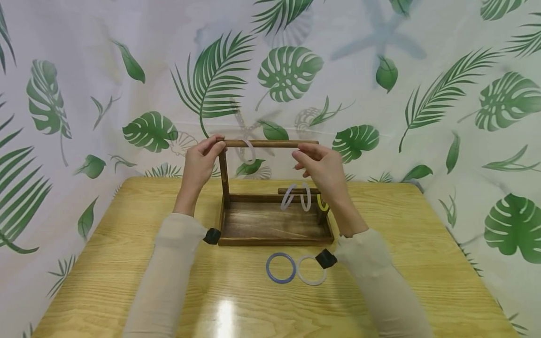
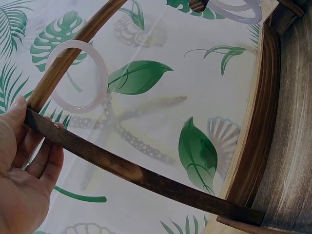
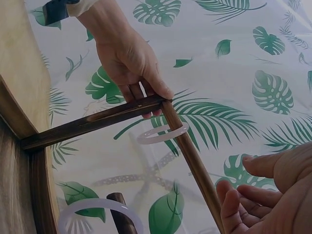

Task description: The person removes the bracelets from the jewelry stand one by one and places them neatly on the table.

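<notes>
My left hand (image 1: 203, 162) grips the top of the upright post (image 1: 224, 173) of a brown wooden bangle stand, thumb and fingers at the corner where the upper rod (image 1: 279, 143) begins. From that rod hangs a pale pink bangle (image 1: 252, 152), towards the left end. My right hand (image 1: 324, 164) is at the rod's right end, fingers loosely bent with nothing held between them. Below it, a shorter rod (image 1: 298, 191) carries two pale lavender bangles (image 1: 309, 199) and a yellow bangle (image 1: 321, 204), partly hidden by the right wrist.
The stand's shallow tray base (image 1: 270, 220) sits on a wood-grain table (image 1: 169, 281). In front of it lie a blue bangle (image 1: 268, 267) and a whitish bangle (image 1: 312, 283), side by side. A leaf-patterned cloth (image 1: 338, 103) rises behind the table.
</notes>
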The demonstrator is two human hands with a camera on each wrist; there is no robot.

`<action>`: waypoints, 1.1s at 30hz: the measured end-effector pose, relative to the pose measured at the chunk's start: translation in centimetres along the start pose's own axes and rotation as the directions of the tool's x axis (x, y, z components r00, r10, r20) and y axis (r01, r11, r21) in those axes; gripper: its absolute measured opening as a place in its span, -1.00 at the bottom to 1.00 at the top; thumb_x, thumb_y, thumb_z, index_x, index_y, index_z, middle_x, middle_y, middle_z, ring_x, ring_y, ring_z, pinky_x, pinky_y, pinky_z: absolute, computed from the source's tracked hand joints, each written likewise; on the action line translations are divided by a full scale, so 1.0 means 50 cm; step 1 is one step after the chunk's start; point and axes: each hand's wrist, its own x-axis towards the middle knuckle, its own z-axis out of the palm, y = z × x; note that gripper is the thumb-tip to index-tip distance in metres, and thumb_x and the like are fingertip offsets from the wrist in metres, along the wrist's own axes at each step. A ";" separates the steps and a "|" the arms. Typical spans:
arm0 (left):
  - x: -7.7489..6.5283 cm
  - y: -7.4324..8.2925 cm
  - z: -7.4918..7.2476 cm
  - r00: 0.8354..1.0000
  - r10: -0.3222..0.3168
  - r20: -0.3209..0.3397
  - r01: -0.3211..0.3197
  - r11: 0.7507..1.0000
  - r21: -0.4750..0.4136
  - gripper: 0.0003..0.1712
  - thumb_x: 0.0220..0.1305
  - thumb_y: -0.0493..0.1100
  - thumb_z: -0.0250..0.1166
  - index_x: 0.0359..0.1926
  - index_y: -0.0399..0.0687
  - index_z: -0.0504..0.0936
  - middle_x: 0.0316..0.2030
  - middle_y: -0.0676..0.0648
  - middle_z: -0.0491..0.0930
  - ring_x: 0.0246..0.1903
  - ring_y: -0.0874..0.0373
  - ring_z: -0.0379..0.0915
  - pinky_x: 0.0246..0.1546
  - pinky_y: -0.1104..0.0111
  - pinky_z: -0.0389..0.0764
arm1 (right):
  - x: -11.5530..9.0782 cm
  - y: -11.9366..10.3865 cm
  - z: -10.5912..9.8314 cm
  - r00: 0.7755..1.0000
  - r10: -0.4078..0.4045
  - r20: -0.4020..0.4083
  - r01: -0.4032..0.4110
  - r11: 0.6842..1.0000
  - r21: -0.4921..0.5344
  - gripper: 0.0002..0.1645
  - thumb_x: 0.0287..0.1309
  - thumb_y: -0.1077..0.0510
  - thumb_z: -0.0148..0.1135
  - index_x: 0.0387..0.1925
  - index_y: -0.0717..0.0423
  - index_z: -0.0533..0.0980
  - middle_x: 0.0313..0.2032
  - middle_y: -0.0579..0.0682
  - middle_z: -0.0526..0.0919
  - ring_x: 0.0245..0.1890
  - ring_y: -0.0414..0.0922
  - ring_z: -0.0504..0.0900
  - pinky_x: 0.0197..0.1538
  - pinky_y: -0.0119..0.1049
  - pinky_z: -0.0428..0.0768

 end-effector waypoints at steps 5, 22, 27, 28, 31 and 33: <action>-0.001 0.000 0.000 1.000 0.014 0.003 -0.014 1.000 0.004 -0.54 0.51 -0.05 0.28 0.23 -0.28 0.66 0.06 -0.26 0.71 0.08 -0.03 0.65 0.14 0.31 0.59 | 0.008 -0.005 0.017 1.000 0.014 0.016 -0.014 1.000 0.014 -0.53 0.38 0.08 0.38 0.17 0.29 0.63 -0.10 0.20 0.75 -0.34 -0.11 0.71 -0.34 -0.33 0.64; -0.002 -0.003 -0.005 1.000 0.014 0.000 -0.014 1.000 0.026 -0.52 0.50 -0.01 0.29 0.25 -0.23 0.66 0.09 -0.24 0.70 0.11 -0.03 0.63 0.19 0.27 0.57 | 0.027 0.003 0.070 0.999 -0.024 0.034 0.022 0.999 0.033 -0.57 0.38 0.15 0.37 0.17 0.31 0.62 -0.11 0.22 0.77 -0.30 0.06 0.73 -0.40 -0.34 0.64; 0.002 0.000 -0.003 1.000 -0.002 0.002 0.002 1.000 0.025 -0.55 0.53 -0.06 0.26 0.26 -0.26 0.64 0.10 -0.26 0.68 0.13 -0.07 0.61 0.22 0.22 0.55 | 0.031 0.005 0.086 0.999 -0.024 0.046 0.023 0.999 0.033 -0.59 0.38 0.16 0.37 0.15 0.31 0.63 -0.11 0.21 0.76 -0.26 0.17 0.73 -0.38 -0.30 0.65; 0.002 0.000 -0.002 1.000 -0.008 0.003 0.007 1.000 0.027 -0.55 0.54 -0.08 0.25 0.27 -0.27 0.63 0.11 -0.28 0.68 0.14 -0.08 0.60 0.23 0.21 0.54 | 0.032 0.006 0.090 0.999 -0.022 0.048 0.020 0.999 0.038 -0.60 0.37 0.17 0.37 0.15 0.31 0.64 -0.11 0.21 0.76 -0.25 0.20 0.72 -0.38 -0.31 0.65; 0.004 0.001 0.001 1.000 -0.013 0.004 0.013 0.999 0.034 -0.57 0.56 -0.14 0.22 0.28 -0.33 0.61 0.13 -0.32 0.65 0.17 -0.13 0.58 0.24 0.18 0.53 | 0.034 0.011 0.102 0.999 -0.014 0.052 0.012 0.999 0.043 -0.60 0.37 0.16 0.37 0.13 0.30 0.64 -0.13 0.20 0.77 -0.24 0.21 0.72 -0.40 -0.37 0.63; 0.004 0.002 0.002 1.000 -0.014 0.002 0.014 0.999 0.037 -0.57 0.56 -0.15 0.21 0.27 -0.33 0.61 0.12 -0.33 0.66 0.16 -0.14 0.58 0.23 0.20 0.54 | 0.034 0.013 0.111 0.998 -0.013 0.054 0.011 0.999 0.042 -0.61 0.37 0.16 0.38 0.12 0.30 0.65 -0.14 0.20 0.77 -0.24 0.20 0.72 -0.42 -0.40 0.61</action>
